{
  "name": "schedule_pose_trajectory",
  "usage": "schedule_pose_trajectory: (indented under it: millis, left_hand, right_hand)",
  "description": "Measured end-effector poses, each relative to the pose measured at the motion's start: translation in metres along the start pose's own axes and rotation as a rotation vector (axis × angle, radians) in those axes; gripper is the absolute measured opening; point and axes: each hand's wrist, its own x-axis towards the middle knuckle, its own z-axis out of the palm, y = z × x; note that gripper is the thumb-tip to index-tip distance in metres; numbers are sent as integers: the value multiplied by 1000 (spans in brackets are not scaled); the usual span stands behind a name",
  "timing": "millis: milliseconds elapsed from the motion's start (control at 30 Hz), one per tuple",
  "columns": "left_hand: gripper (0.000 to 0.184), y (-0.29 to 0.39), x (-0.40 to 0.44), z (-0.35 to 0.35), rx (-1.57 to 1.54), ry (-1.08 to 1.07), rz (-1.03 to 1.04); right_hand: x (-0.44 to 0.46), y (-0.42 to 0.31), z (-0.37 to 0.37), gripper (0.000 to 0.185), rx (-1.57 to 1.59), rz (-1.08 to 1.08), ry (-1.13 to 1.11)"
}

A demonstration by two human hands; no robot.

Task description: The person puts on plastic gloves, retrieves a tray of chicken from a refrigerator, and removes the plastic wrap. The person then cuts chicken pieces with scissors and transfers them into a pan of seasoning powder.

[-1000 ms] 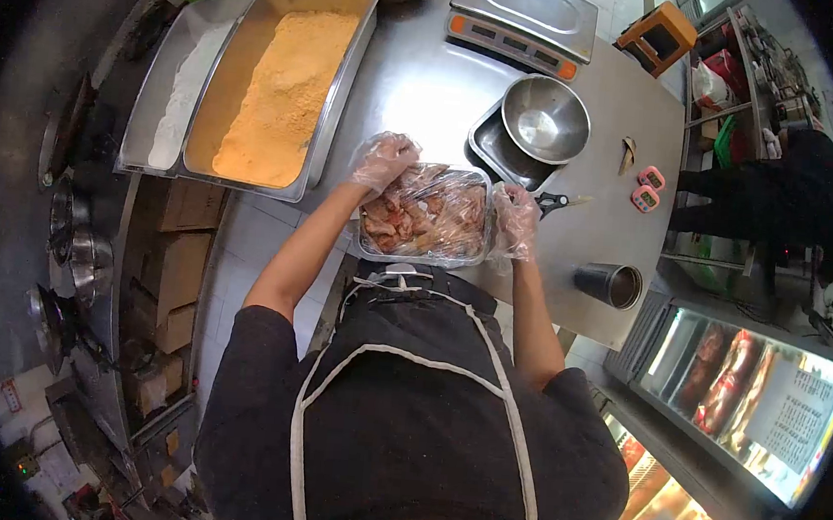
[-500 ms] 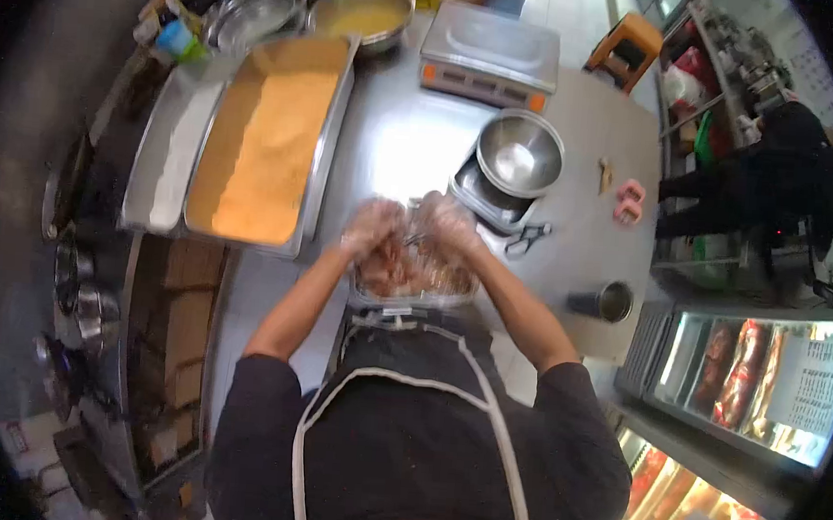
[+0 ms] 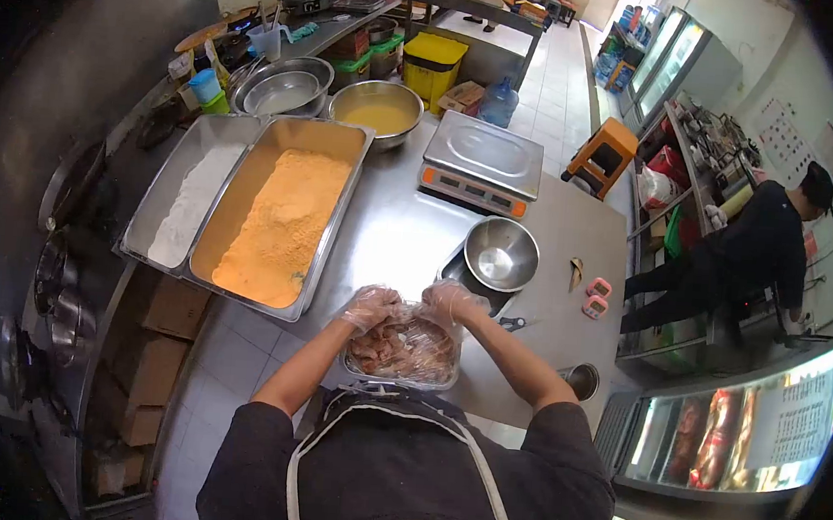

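In front of my apron stands a tray (image 3: 398, 382) of raw meat pieces (image 3: 391, 350). Clear plastic film (image 3: 433, 340) lies over part of the meat, wrinkled and shiny on the right side. My left hand (image 3: 375, 307), in a clear disposable glove, is at the tray's far left corner with its fingers closed on the film's edge. At the far right corner my right hand (image 3: 450, 303), gloved likewise, pinches the film too. The fingertips of both hands are partly hidden.
Left are deep steel pans of white powder (image 3: 194, 201) and orange crumbs (image 3: 279, 217). Beyond stand a bowl of yellow liquid (image 3: 378, 112) and a scale (image 3: 486, 159). Right are a steel bowl (image 3: 501, 253), pink timers (image 3: 596, 300) and a metal cup (image 3: 582, 380). Another person (image 3: 766, 236) works at right.
The view has tilted up, showing more of the room. Both hands remain at the tray's far side. The film now spreads more visibly over the meat, and the motion blur is gone.
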Motion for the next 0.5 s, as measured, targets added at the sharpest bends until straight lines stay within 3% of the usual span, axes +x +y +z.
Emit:
schedule_pose_trajectory:
  millis: [233, 333, 367, 433, 500]
  left_hand:
    - [29, 69, -28, -26, 211, 56, -40]
    - [31, 68, -30, -22, 133, 39, -19]
    - [31, 66, -30, -20, 179, 48, -25]
    - [32, 57, -30, -20, 227, 70, -34]
    - [33, 43, -34, -20, 247, 89, -1]
  right_hand:
    - [-11, -17, -25, 45, -168, 125, -221]
    - [15, 63, 60, 46, 2, 39, -60]
    - [9, 60, 52, 46, -3, 30, -62]
    - [-19, 42, 14, 28, -205, 72, -56]
    - [-57, 37, -26, 36, 8, 203, -67]
